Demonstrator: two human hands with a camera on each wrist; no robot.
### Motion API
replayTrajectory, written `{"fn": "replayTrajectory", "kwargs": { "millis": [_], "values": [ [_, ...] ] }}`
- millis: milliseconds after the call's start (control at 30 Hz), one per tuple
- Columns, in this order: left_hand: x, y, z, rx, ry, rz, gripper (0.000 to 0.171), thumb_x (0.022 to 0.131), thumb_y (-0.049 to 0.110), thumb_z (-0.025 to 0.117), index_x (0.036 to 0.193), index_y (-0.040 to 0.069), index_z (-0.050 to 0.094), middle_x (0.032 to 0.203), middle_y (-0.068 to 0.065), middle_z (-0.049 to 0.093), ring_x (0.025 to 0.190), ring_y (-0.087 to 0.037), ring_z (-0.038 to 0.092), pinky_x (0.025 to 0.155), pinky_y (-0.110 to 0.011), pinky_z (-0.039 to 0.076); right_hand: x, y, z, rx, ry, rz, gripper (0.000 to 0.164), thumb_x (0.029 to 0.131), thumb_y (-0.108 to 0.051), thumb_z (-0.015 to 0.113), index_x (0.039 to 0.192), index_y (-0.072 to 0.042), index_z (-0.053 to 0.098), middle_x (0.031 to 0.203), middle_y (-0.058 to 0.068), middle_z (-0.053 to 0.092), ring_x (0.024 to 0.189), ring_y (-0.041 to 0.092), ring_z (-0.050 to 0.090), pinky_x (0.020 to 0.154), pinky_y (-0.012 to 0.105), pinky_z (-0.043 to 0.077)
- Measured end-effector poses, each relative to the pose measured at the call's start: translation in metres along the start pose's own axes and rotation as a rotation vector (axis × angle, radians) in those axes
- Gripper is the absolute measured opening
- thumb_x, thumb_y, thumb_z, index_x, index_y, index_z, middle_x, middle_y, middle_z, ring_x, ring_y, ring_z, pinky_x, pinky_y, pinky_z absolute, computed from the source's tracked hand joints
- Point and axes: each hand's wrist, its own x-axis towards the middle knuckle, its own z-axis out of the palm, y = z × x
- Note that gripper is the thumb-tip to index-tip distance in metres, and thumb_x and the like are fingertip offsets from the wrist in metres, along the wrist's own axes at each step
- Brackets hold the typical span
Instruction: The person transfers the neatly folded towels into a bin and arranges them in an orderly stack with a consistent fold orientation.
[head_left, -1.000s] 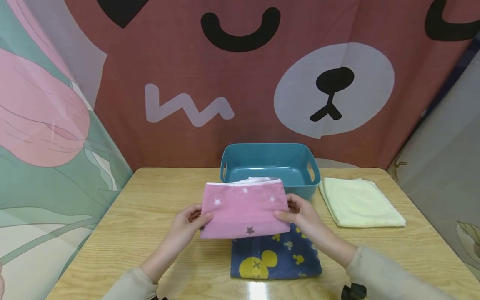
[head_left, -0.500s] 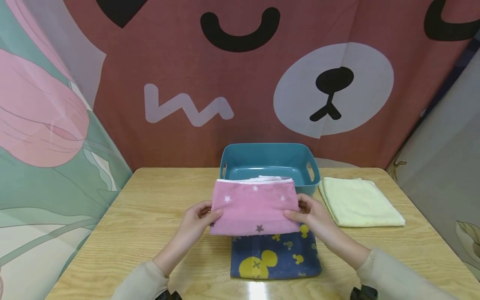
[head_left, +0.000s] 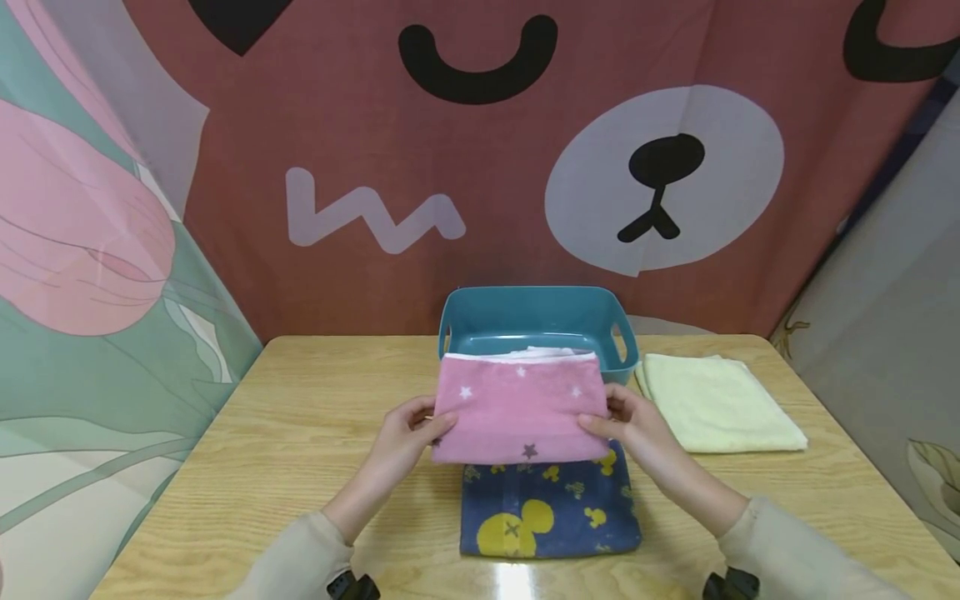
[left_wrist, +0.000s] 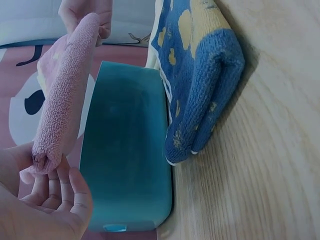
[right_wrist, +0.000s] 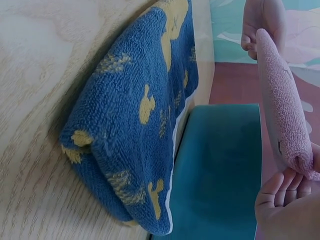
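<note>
A folded pink towel with white and dark stars is held up in the air between both hands. My left hand pinches its left edge, thumb in front and fingers behind. On the opposite edge my right hand grips it the same way. Both wrist views show the towel's thick folded lower edge, clear of the table. Below it lies a folded navy towel with yellow mouse-head shapes, its far part covered by the pink one in the head view. Behind stands a teal basin, its front wall partly hidden by the pink towel.
A folded pale yellow towel lies to the right of the basin. The wooden table ends at a hanging cloth with a bear face. More printed cloth hangs at both sides.
Both hands have carried the pink towel to the right and slightly away, toward the basin. More of the navy towel shows below it. The other things stay where they were.
</note>
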Motion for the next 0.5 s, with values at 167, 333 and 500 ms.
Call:
{"fn": "replayTrajectory", "kwargs": {
  "millis": [167,333,500],
  "values": [
    [0.003,0.000,0.005,-0.015,-0.001,0.005,0.033,0.092,0.008,0.070,0.120,-0.008,0.064,0.097,-0.011,0.067,0.080,-0.013,0.066,0.070,-0.024,0.054,0.001,0.000,-0.004,-0.068,0.031,0.004,0.035,0.091,-0.018,0.072,0.116,0.003,0.059,0.105,0.009,0.063,0.094,0.020,0.057,0.079,0.029,0.050],
    [0.007,0.000,0.008,-0.024,-0.002,0.011,0.034,0.092,0.010,0.070,0.122,-0.007,0.063,0.099,-0.012,0.066,0.081,-0.013,0.065,0.071,-0.023,0.054,0.003,0.001,-0.007,-0.086,0.049,-0.008,0.035,0.092,-0.018,0.072,0.117,0.002,0.060,0.106,0.009,0.062,0.095,0.021,0.056,0.079,0.029,0.050],
    [0.011,0.003,0.011,-0.007,0.003,0.000,0.033,0.093,0.013,0.070,0.121,-0.003,0.065,0.100,-0.011,0.066,0.081,-0.014,0.065,0.071,-0.024,0.053,0.005,0.002,-0.009,-0.083,0.064,-0.007,0.036,0.092,-0.017,0.072,0.119,0.003,0.060,0.104,0.008,0.063,0.095,0.020,0.055,0.079,0.027,0.049]
  ]
}}
